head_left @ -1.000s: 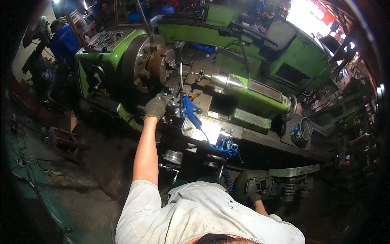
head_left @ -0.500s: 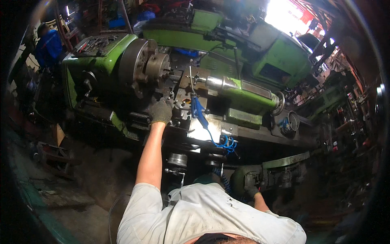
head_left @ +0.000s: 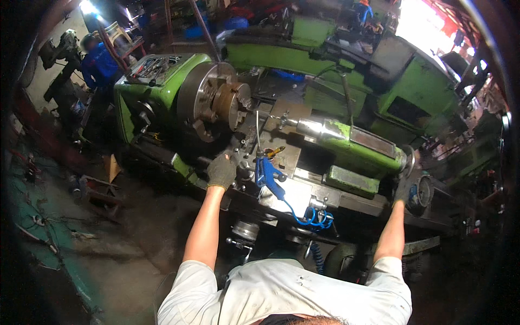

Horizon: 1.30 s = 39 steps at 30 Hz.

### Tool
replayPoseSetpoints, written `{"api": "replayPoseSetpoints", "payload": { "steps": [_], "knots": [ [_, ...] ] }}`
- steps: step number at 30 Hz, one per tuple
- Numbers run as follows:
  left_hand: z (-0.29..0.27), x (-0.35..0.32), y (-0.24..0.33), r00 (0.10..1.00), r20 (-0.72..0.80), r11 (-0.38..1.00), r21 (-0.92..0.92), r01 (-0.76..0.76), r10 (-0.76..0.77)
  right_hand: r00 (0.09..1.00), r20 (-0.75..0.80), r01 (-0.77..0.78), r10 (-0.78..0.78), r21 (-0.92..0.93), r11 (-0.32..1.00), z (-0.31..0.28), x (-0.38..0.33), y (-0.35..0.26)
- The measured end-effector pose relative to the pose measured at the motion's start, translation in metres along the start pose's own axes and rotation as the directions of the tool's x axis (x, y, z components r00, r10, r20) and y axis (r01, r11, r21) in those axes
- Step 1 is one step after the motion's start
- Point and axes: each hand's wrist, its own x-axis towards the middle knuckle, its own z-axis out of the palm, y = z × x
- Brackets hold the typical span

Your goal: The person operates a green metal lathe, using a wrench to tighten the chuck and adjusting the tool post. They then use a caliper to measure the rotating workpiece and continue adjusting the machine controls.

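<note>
cluttered workshop, green lathe (head_left: 346, 146): gloved left hand (head_left: 221, 170) clamped on carriage (head_left: 244, 162) beside blue air gun (head_left: 269, 176); right hand (head_left: 405, 184) closed on tailstock handwheel (head_left: 410, 162).

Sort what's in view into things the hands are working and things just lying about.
In use: left hand on the lathe carriage; right hand at the tailstock handwheel; chuck.
Lying about: blue air gun, coiled hose, tools on the headstock.

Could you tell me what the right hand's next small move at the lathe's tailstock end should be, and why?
Probably turn the tailstock handwheel: the gloved right hand is at it, the left hand braces on the carriage, and the tailstock sits away from the chuck.
</note>
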Motion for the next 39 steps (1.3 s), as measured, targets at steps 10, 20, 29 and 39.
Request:
{"api": "replayPoseSetpoints", "payload": {
  "steps": [10, 20, 29, 39],
  "knots": [
    [0.006, -0.011, -0.005, 0.992, -0.123, 0.996, -0.073, -0.052, 0.042, 0.791, -0.408, 0.431, -0.456, -0.158, 0.888, 0.031, 0.082, 0.026],
    [-0.011, -0.011, 0.015, 0.990, -0.127, 0.989, -0.126, -0.075, 0.059, 0.944, 0.181, -0.299, 0.276, 0.823, 0.483, 0.015, 0.057, -0.026],
    [-0.020, -0.007, 0.020, 1.000, -0.023, 0.995, -0.099, 0.000, -0.003, 0.951, 0.077, -0.258, 0.301, 0.735, 0.627, 0.010, 0.051, -0.047],
    [-0.017, -0.006, 0.016, 0.997, -0.055, 0.996, -0.075, -0.051, 0.047, 0.943, -0.044, -0.185, 0.330, 0.755, 0.629, 0.021, 0.015, -0.125]
  ]
}}
